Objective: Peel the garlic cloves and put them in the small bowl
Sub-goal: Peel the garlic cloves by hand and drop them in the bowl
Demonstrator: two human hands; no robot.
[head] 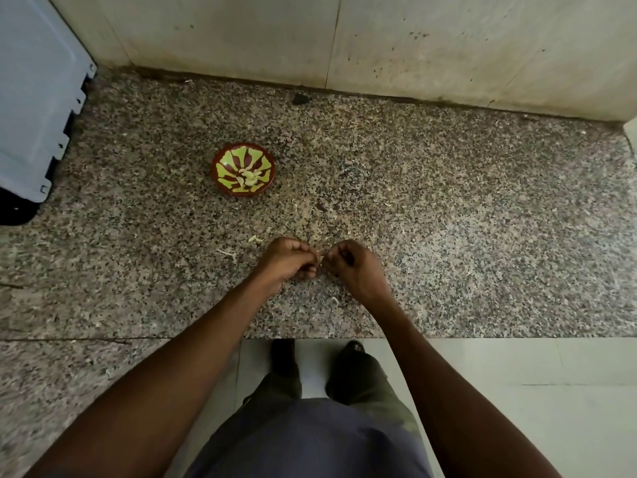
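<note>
1. Speckled granite desk (pixel 448 219), seen from above by a person standing at its near edge; stained pale wall (pixel 448 46) runs along the far side.
2. Left hand (pixel 291 260) and right hand (pixel 351 267) meet just above the desk near its front edge, knuckles facing each other, almost touching.
3. Fingers of both hands are curled inward, the tips pressed together around a small pale scrap between them, which appears to be the garlic clove (pixel 320 258) (only a sliver shows; too small to say whether skin is on or off).
4. Left fingers (pixel 306 251) pinch from the left side, right fingers (pixel 336 255) from the right; thumbs are mostly hidden.
5. Small bowl (pixel 243 173), red-brown with a yellow-green petal pattern, stands on the desk beyond the hands and slightly to the left, well apart from them.
6. A few pale peeled cloves (pixel 249 177) lie in the middle of the bowl's bottom (number not clear).
7. Thin pale bits of peel (pixel 255 239) lie scattered on the desk, one just left of the left hand, others near the right wrist and farther right.
8. Grey-blue plastic crate (pixel 34 98) sits at the far left corner, partly out of view.
9. Below the desk edge: tiled floor (pixel 517 391), dark shoes, olive trousers, blue-grey shirt front.
</note>
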